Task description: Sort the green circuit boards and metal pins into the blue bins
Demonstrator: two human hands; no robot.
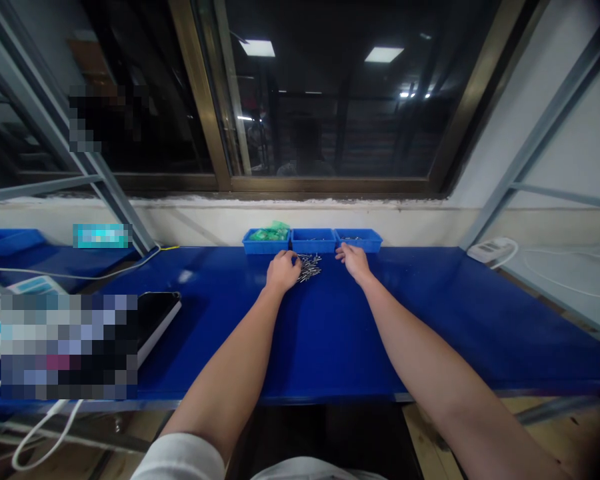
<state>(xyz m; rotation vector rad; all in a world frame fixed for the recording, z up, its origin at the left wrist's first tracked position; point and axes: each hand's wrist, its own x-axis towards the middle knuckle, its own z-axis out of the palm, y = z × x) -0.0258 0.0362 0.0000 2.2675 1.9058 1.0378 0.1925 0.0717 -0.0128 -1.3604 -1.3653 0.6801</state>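
A small heap of thin metal pieces, like screws or pins (pixel 310 267), lies on the blue table top. My left hand (pixel 283 271) rests at the left edge of this heap with its fingers curled against it; what sits between the fingertips is hidden. To the right of the heap, my right hand (pixel 355 261) is held just in front of the right blue bin (pixel 374 244). Its fingers are bent together, and anything in them is too small to make out. The middle blue bin (pixel 314 245) and the right one each hold a few small metal pieces.
Left in the row, another blue bin (pixel 266 247) contains green plastic bags (pixel 271 232). A dark device with a pale edge (pixel 163 313) lies on the left of the table. A white power strip (pixel 493 249) is at the right, near a grey metal frame (pixel 505 187).
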